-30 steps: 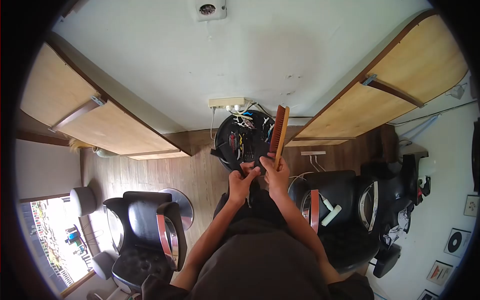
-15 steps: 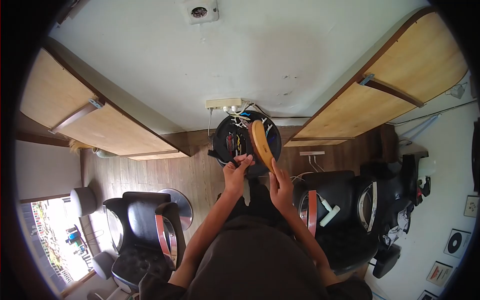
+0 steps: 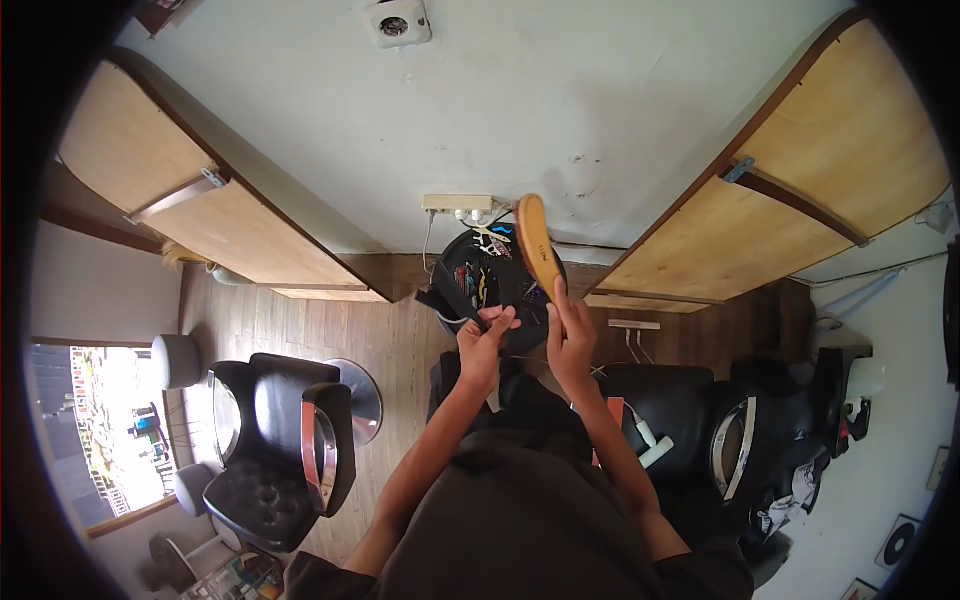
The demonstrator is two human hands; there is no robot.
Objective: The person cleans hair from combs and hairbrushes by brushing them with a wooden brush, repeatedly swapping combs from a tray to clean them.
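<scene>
My right hand (image 3: pixel 571 338) grips a wooden-backed brush (image 3: pixel 541 246) by its lower end. The brush points up toward the wall, and its dark bristles face left. In my left hand (image 3: pixel 486 345) is a long black tool (image 3: pixel 446 305), its far end pointing up and left; its exact kind is hard to make out. Below both hands stands a round black tray (image 3: pixel 463 245) with compartments. White clips (image 3: pixel 492 243), blue, red and yellow small items lie in it. The brush hides part of the tray's right side.
A power strip (image 3: pixel 457 204) with plugs and cords is on the wall behind the tray. Wooden panels (image 3: pixel 190 205) flank both sides. Black salon chairs (image 3: pixel 280 440) stand left and right, with a white roller-shaped tool (image 3: pixel 655 448) on the right one.
The brush has moved up toward the wall and slightly right, away from the tray's middle. My left hand still holds the black tool. The whole view has shifted a little.
</scene>
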